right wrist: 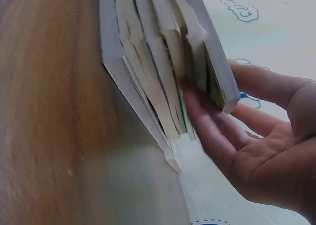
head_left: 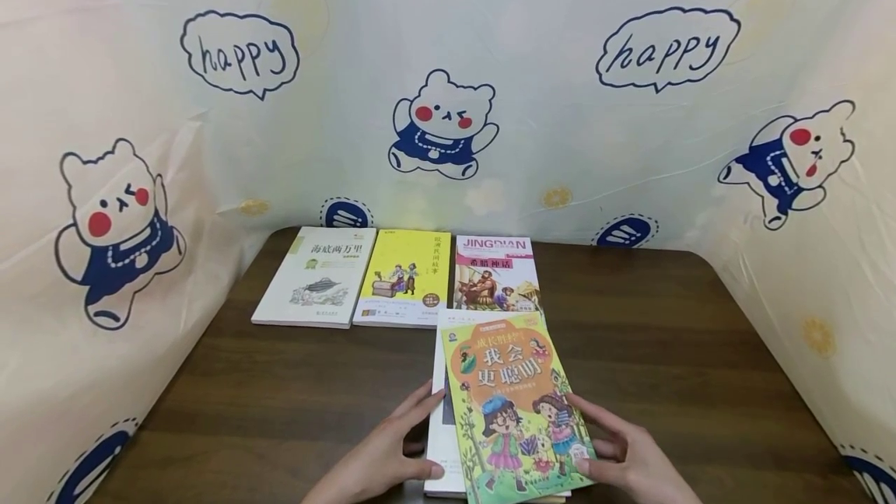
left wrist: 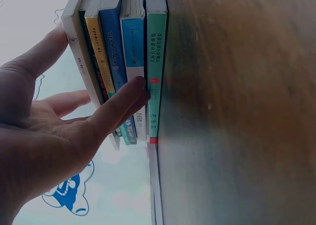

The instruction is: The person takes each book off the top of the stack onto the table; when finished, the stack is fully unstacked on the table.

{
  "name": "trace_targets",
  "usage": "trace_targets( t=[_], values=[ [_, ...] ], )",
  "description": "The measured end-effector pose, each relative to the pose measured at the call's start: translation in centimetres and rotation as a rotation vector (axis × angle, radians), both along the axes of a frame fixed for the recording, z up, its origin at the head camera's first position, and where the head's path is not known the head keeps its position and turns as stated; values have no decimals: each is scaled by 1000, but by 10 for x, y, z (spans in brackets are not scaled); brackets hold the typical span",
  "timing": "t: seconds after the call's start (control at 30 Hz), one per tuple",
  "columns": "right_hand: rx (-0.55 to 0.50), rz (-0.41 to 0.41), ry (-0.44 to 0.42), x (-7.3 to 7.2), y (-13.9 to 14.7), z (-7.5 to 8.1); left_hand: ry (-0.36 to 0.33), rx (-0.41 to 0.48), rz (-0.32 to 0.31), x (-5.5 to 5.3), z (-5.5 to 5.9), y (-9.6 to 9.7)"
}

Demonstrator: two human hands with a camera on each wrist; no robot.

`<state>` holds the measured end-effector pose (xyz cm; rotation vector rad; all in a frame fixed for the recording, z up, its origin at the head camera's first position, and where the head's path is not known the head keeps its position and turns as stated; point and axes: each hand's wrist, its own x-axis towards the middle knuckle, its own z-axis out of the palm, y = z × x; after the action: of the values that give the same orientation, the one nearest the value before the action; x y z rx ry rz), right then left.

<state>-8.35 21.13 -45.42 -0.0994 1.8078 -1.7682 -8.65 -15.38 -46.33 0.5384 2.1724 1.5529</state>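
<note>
A yellow-green children's book (head_left: 518,418) lies on top of a stack of books, turned slightly askew over a white book (head_left: 441,442). My right hand (head_left: 630,453) pinches its right edge, thumb on the cover and fingers against the edges below. On the stack's left side, my left hand (head_left: 385,446) touches the books with its fingers extended. The left wrist view shows its fingers across the spines, among them a blue spine (left wrist: 112,52) and a green spine (left wrist: 156,62) at the bottom. Page edges (right wrist: 158,62) face the right hand in the right wrist view.
Behind the stack lie a white book (head_left: 315,278), a yellow book (head_left: 406,278) and a JINGDIAN book (head_left: 495,274) in a row. They rest on a dark wooden table (head_left: 651,348). A printed cloth (head_left: 336,138) surrounds the table's back and sides.
</note>
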Motion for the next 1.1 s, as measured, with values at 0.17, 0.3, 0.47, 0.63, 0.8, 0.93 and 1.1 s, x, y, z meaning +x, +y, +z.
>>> trace_targets(
  t=[0.17, 0.3, 0.47, 0.63, 0.8, 0.93, 1.1],
  values=[
    [7, 4, -37, -1, 13, 3, 5, -1, 5, 1, -3, 1],
    [57, 33, -30, -7, 27, 11, 24, 4, 10, 0, -4, 3],
    [113, 34, -41, -11, 40, 23, 26, -4, 23, 1, -5, 4],
    [47, 31, -46, -15, 47, 28, 35, 29, 37, 2, -3, 0],
    [-54, 19, -28, -18, 57, 31, 32, 31, 41, 1, -4, -2],
    [-59, -1, 23, -21, 66, 34, 21, 19, 36, 0, -6, 0],
    [-23, -55, 93, -30, 76, 38, 0, 19, 35, 1, -6, 0]
  ],
)
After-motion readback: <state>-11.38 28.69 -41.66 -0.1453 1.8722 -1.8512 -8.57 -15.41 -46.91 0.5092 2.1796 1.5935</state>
